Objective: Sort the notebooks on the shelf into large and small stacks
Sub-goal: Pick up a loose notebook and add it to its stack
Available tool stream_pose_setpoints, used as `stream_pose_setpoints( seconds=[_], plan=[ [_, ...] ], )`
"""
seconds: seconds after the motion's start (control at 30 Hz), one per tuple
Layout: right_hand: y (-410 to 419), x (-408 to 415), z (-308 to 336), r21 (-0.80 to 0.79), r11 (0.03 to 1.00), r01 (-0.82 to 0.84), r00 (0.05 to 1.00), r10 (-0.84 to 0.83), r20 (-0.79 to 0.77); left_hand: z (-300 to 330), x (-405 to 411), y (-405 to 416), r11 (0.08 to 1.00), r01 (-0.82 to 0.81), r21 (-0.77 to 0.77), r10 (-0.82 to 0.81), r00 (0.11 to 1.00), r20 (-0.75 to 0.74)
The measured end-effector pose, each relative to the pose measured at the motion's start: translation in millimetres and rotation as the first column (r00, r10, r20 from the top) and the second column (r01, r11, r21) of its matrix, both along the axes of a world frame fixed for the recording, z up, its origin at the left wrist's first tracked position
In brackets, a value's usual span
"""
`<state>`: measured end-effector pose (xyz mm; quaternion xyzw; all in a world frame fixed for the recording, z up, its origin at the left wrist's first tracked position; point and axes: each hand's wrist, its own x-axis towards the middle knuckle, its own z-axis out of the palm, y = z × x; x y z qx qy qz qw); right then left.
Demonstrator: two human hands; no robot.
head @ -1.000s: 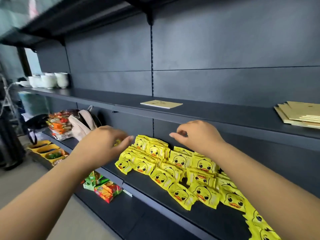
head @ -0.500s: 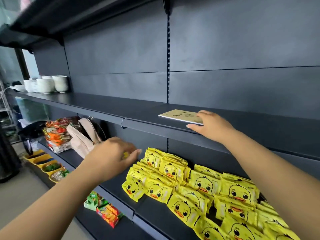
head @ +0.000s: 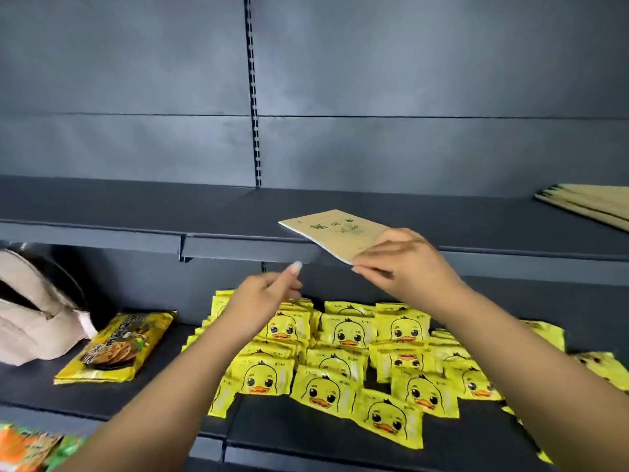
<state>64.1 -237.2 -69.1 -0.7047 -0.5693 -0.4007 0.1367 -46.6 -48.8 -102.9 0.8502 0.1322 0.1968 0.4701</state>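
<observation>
A small tan notebook [head: 335, 233] with green print is lifted off the dark shelf [head: 136, 212] and tilted over its front edge. My right hand [head: 405, 264] pinches its near right corner. My left hand [head: 265, 294] hovers lower left of it, below the shelf edge, fingers loosely curled and holding nothing. A stack of larger tan notebooks [head: 592, 204] lies at the far right of the same shelf, partly cut off by the frame edge.
On the lower shelf lie several yellow duck-print packets [head: 350, 356], a yellow snack bag [head: 119, 345] and a beige bag [head: 30, 321] at the left. Colourful packets [head: 23, 447] show at the bottom left.
My right hand reached the small notebook, gripped it and lifted it off the shelf toward me. The view swung right, and my left hand rose toward the notebook.
</observation>
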Motion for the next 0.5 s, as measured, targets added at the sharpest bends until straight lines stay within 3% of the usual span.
stream_pose_setpoints(
  seconds=[0.07, 0.17, 0.23, 0.33, 0.4, 0.43, 0.47, 0.5],
  plan=[
    [-3, -27, -14, 0.056, 0.998, -0.016, 1.0, 0.015, 0.017, 1, 4, -9, 0.92, 0.114, -0.376, -0.115, 0.993, 0.019],
    [-12, -72, -44, 0.08, 0.997, -0.021, 1.0, 0.021, -0.004, -7, 6, -28, 0.715, 0.233, -0.659, -0.233, 0.968, 0.089],
    [-17, -101, -64, 0.045, 0.999, 0.018, 0.999, -0.016, -0.041, -15, 2, -45, 0.606, 0.239, -0.758, -0.187, 0.97, 0.156],
    [-37, -134, -82, 0.053, 0.989, 0.137, 0.964, -0.121, -0.237, -28, -8, -67, 0.648, 0.281, -0.708, -0.179, 0.96, 0.217],
    [-59, -148, -79, 0.178, 0.887, 0.426, 0.797, -0.274, -0.538, -31, -14, -78, 0.661, 0.38, -0.647, -0.277, 0.925, 0.26],
    [-72, -153, -75, 0.194, 0.787, 0.586, 0.625, -0.286, -0.726, -30, -18, -84, 0.651, 0.438, -0.621, -0.34, 0.899, 0.278],
    [-85, -158, -72, 0.15, 0.717, 0.681, 0.394, -0.185, -0.9, -30, -20, -90, 0.637, 0.491, -0.594, -0.396, 0.87, 0.295],
    [-96, -161, -72, 0.115, 0.712, 0.692, 0.156, 0.008, -0.988, -29, -22, -96, 0.631, 0.537, -0.56, -0.443, 0.842, 0.309]
  ],
)
